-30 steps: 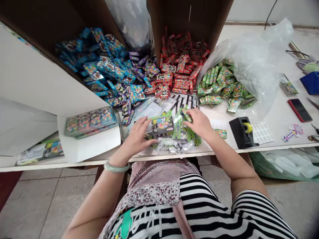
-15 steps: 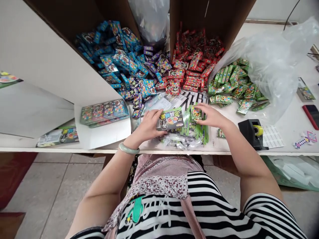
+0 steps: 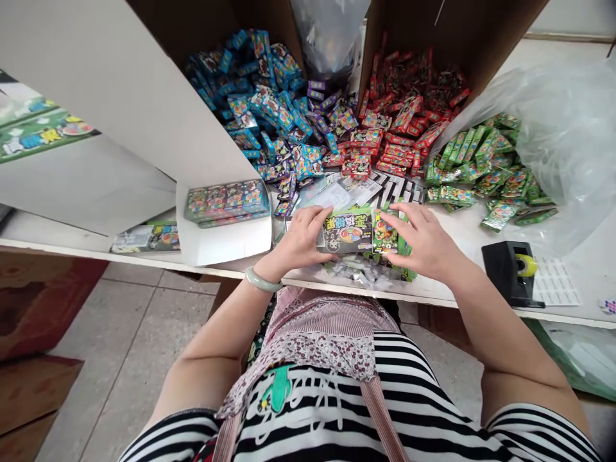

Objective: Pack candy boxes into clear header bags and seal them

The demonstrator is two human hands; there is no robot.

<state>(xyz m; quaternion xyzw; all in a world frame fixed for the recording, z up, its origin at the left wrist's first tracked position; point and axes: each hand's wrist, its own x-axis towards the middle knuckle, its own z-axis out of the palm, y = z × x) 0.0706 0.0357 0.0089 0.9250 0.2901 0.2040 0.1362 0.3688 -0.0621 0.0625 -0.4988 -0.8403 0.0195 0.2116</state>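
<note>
My left hand point(image 3: 302, 240) grips the left end of a green printed display box point(image 3: 347, 231) held just above the table's front edge. My right hand point(image 3: 422, 242) is closed on a small green packet point(image 3: 385, 236) pressed against the box's right end. Beneath both hands lies a heap of clear wrappers and green packets point(image 3: 366, 273). Behind them sit piles of small packets: blue point(image 3: 260, 109), red point(image 3: 409, 115) and green point(image 3: 476, 167).
A filled clear-wrapped tray of packets point(image 3: 226, 200) rests on a white carton flap at the left. A black tape dispenser point(image 3: 513, 273) and a sheet of labels point(image 3: 556, 289) stand to the right. A big clear plastic bag point(image 3: 558, 135) covers the green pile. Brown cartons stand behind.
The view has shifted left. My right hand brought the small green packet up against the right end of the green box, which my left hand has kept holding.
</note>
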